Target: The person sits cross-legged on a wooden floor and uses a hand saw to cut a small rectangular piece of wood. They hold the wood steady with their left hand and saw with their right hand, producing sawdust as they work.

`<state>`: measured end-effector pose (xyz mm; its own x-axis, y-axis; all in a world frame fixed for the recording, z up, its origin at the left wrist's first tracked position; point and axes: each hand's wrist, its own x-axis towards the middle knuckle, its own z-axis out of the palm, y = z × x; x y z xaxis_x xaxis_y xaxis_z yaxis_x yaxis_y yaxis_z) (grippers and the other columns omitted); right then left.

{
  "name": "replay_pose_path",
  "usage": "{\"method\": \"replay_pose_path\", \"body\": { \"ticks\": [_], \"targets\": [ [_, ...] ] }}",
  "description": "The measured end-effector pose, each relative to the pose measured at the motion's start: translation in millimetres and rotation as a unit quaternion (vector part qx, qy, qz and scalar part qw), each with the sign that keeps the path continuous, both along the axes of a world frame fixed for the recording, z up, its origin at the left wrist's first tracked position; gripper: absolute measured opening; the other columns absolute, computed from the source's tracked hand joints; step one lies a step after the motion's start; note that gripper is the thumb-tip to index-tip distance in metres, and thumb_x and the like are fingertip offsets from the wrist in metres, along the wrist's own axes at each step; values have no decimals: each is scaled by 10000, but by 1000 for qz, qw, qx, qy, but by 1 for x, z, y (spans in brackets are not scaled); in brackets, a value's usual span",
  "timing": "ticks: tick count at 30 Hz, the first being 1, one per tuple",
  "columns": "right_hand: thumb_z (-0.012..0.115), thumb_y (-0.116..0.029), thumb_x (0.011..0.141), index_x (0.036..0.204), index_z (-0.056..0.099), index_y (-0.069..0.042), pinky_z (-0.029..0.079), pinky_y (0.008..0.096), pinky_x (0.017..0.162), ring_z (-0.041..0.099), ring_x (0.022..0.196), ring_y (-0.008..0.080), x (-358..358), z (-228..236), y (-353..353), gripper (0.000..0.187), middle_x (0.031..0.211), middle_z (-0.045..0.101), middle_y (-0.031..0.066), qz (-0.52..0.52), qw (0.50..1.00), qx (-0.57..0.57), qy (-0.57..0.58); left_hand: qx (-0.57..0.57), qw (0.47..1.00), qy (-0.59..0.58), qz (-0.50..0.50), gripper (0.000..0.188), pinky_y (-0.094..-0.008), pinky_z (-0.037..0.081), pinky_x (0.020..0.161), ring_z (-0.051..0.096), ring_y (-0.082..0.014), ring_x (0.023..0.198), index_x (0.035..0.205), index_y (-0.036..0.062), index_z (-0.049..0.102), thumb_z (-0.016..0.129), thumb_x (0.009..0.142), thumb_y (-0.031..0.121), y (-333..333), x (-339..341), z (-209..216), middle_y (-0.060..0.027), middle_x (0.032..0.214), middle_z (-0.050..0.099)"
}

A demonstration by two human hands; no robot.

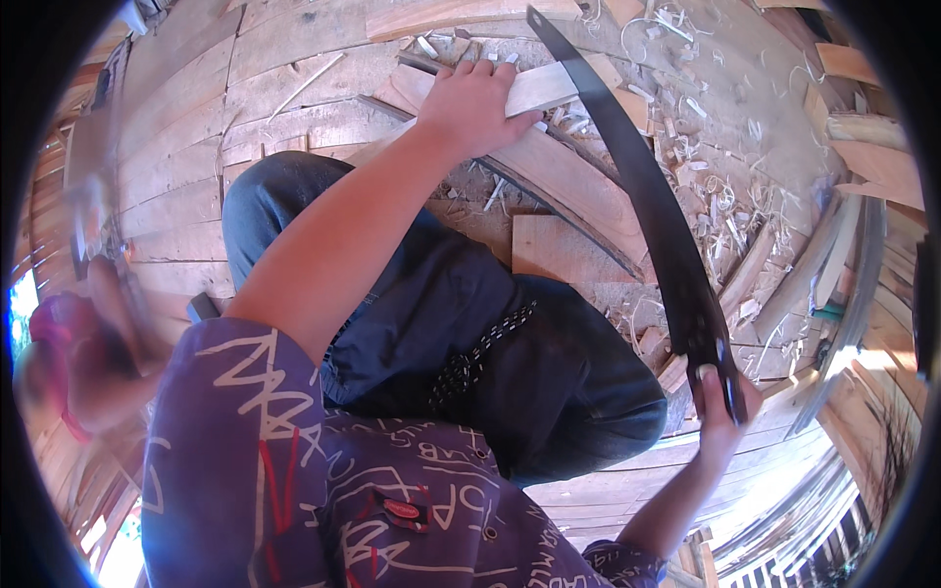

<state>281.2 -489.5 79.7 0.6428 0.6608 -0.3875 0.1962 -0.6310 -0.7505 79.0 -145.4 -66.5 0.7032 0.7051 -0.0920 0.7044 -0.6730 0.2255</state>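
My left hand (469, 110) is wrapped over a pale wooden strip (542, 90), pressing it down on other boards. In my right hand (723, 404) is the dark handle of a hand saw (642, 181). Its long dark blade reaches away from me and crosses the strip just right of my left hand. Whether the teeth touch the wood I cannot tell. Under the strip, a wider brown board (573, 186) slants toward the right, and a square wooden piece (554, 248) lies nearer to my legs.
Curled shavings and chips (730, 211) litter the plank floor (176, 132). Several boards and slats (833, 245) lie along the right. My folded legs (578, 382) are close below the work. At the left sits another person (83, 363), blurred.
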Motion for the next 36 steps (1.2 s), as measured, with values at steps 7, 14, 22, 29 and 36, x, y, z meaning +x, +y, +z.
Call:
{"method": "replay_pose_path", "body": {
  "ticks": [7,14,22,29,36],
  "targets": [
    [670,-272,816,583,521,-13,286,239,398,424,397,83,7,18,-64,379,450,467,20,6,998,26,-63,27,1000,-5,6,665,-455,363,976,500,-351,1128,1232,-30,478,508,857,519,0,3,-6,-225,1117,551],
    [685,-204,813,599,530,-5,250,240,405,397,419,61,4,-6,-3,331,464,460,-7,16,999,37,-14,-5,1000,2,-13,645,-456,367,971,496,-349,1133,1194,-37,492,527,849,507,0,5,-3,-226,1123,550],
    [679,-170,830,654,580,-8,282,230,432,400,466,42,-6,-30,86,260,515,486,-20,47,999,22,-7,-13,1000,10,10,637,-445,375,961,493,-326,1143,1202,-18,494,540,841,505,2,2,0,-195,1131,560],
    [688,-296,807,628,535,-9,293,235,423,422,443,71,15,0,-48,371,494,474,6,2,1000,11,-22,-11,999,41,18,654,-431,348,994,470,-293,1185,1264,14,471,519,849,517,2,4,-1,-164,1200,545],
    [655,-292,830,596,527,-3,251,247,401,390,400,80,28,5,-55,394,454,446,13,19,999,38,-20,0,1000,21,14,668,-447,363,985,489,-351,1150,1218,-34,489,519,848,522,-1,7,1,-217,1152,555]
  ]
}}
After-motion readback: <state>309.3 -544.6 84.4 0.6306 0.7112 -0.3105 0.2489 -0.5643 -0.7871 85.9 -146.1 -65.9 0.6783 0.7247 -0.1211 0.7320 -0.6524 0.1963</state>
